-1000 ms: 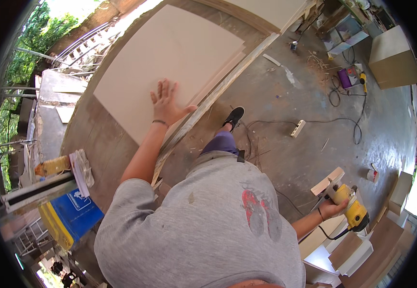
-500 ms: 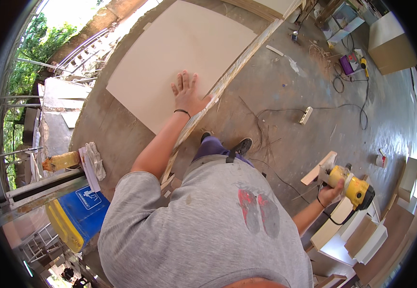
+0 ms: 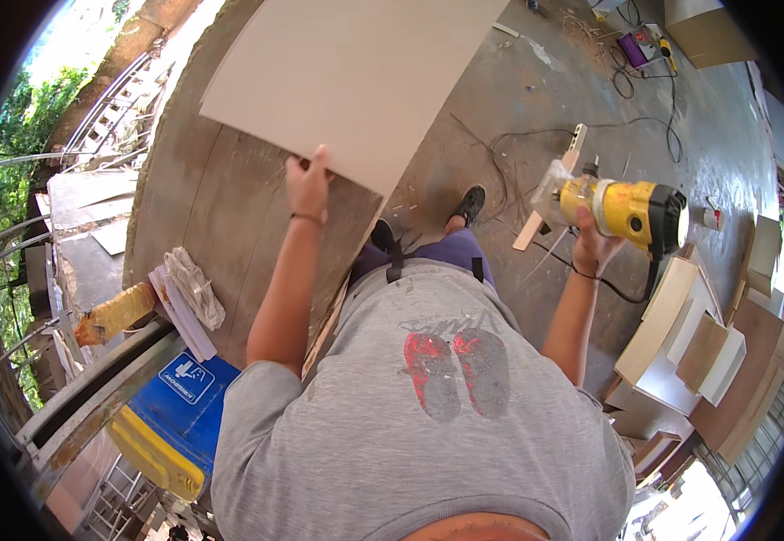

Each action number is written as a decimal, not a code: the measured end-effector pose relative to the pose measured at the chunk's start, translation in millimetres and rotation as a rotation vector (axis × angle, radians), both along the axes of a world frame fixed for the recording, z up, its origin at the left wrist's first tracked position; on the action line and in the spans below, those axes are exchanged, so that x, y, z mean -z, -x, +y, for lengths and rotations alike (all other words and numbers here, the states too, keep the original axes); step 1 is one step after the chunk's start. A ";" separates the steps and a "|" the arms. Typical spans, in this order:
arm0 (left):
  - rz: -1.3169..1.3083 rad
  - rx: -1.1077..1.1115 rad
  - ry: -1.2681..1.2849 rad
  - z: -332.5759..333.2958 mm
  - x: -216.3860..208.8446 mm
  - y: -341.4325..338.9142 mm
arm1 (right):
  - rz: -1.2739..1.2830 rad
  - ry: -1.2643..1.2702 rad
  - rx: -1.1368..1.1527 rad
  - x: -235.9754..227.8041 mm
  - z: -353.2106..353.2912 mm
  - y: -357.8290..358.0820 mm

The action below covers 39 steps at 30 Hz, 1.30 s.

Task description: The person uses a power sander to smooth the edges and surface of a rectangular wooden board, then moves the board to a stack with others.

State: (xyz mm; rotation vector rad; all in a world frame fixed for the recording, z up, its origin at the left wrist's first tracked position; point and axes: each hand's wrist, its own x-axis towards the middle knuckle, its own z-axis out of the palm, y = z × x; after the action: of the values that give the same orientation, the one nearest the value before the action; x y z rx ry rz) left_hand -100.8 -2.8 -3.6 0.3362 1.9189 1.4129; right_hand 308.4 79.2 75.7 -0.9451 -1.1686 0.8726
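A large pale panel (image 3: 347, 81) lies on the brown worktable (image 3: 221, 194) in front of me. My left hand (image 3: 309, 187) is at its near edge, thumb on top and fingers curled at the edge. My right hand (image 3: 598, 245) is wrapped round a yellow trim router (image 3: 631, 212), held in the air to the right of the panel. The router's clear base points left, and a narrow wooden strip (image 3: 527, 233) shows beside it, seemingly fixed to the base. A black cord hangs from the router's rear end.
On the floor lie a white power strip (image 3: 578, 137), loose cables and a purple box (image 3: 631, 50). Cabinet parts (image 3: 672, 316) stand at the right. A blue and yellow plastic piece (image 3: 184, 397), a rag (image 3: 195, 287) and an amber bottle (image 3: 114, 314) are at the left.
My left hand has gone from lying flat on the panel to holding its near edge. The router in my right hand has come up and inward. My view has shifted.
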 end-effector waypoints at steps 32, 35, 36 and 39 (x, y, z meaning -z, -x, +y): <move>1.287 1.043 0.212 74.3 -30.0 -111.8 | -0.539 0.121 -0.006 -2.4 23.6 59.2; 1.242 1.064 0.145 60.9 -28.4 -100.6 | -0.557 0.082 0.022 7.6 20.4 45.6; 1.251 1.082 0.148 56.8 -27.4 -99.1 | -0.567 0.095 0.027 9.6 19.6 44.4; 1.241 1.108 0.106 44.4 -33.2 -90.8 | -0.548 0.118 -0.023 12.8 19.6 51.7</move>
State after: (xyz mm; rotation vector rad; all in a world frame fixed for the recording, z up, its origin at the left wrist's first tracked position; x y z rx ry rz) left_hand -10.1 41.6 29.6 2.1749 1.9422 0.2493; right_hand 256.6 98.8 62.9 -1.3199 -1.6065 0.7245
